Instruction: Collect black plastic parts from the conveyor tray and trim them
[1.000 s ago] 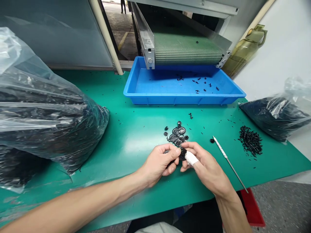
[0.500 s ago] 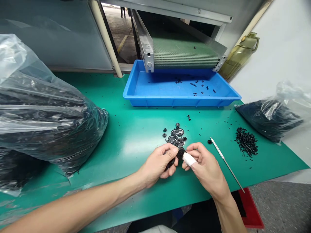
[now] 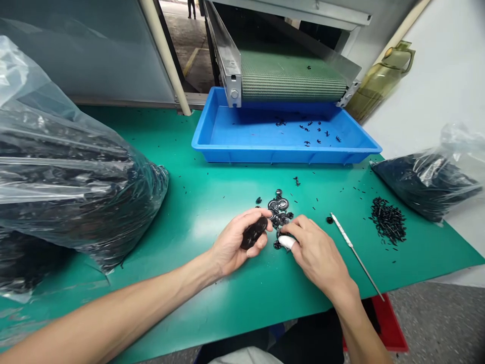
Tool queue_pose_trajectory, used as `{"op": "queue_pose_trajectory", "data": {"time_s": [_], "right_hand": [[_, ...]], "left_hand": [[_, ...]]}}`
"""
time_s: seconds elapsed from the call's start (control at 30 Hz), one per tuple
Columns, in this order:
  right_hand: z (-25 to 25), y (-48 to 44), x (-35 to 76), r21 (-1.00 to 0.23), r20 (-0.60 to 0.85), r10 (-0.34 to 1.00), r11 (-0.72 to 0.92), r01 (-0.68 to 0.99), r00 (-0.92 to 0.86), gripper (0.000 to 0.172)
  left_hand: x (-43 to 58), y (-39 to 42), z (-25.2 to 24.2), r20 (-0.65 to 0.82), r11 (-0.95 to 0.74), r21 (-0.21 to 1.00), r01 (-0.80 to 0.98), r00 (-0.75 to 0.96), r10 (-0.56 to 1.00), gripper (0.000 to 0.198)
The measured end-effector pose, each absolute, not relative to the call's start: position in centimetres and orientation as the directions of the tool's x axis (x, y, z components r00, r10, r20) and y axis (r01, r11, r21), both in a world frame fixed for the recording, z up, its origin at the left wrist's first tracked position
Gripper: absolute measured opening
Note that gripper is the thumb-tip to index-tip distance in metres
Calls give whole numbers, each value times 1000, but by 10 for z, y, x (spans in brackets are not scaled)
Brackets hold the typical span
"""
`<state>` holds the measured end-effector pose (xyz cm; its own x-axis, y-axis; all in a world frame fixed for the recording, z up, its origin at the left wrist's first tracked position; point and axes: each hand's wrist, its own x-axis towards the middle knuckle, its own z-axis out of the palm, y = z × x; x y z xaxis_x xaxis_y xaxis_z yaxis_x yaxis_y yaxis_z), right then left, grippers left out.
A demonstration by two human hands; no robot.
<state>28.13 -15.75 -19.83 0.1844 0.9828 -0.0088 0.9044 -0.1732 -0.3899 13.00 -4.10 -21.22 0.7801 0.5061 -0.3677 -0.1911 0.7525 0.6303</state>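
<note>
My left hand (image 3: 234, 242) holds a dark, oval molded rubber or plastic piece (image 3: 253, 232) against its fingers, just left of a small heap of black molded rings and parts (image 3: 278, 210). That heap lies on the green work mat (image 3: 242, 298). My right hand (image 3: 316, 250) curls over the heap's near edge. Its index finger, wrapped in white tape, sits among small black pieces (image 3: 278, 244). The fingers hide whatever they may be touching.
A blue plastic tray (image 3: 212, 136) with scattered black bits stands under the end of a green mesh conveyor belt (image 3: 291, 73). A thin metal tool with a white handle (image 3: 350, 245) lies right of my right hand. Past it are black pieces (image 3: 388, 220) and bulging plastic bags of black parts (image 3: 68, 167) (image 3: 424, 187).
My hands have parted. The left has moved left with the dark piece lying flatter in its fingers, and the right has dropped onto the heap's near edge.
</note>
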Motion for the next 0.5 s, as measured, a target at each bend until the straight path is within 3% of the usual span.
{"op": "queue_pose_trajectory", "data": {"time_s": [0.1,0.23,0.33,0.5], "right_hand": [[-197,-154,281,-432,-2,985,-154,888,170,27],[-195,-154,287,-434,-16,995,-94,896,97,43],[-193,-155,292,-415,-88,994,-95,905,64,46],[-192,-157,299,-576,-59,987,-154,803,147,28]], "left_hand": [[130,-42,-212,-360,770,599,-220,785,504,16],[129,-42,-214,-356,767,613,-189,801,482,14],[129,-41,-214,-352,764,622,-171,810,469,16],[129,-48,-213,-352,677,735,-52,823,446,24]]}}
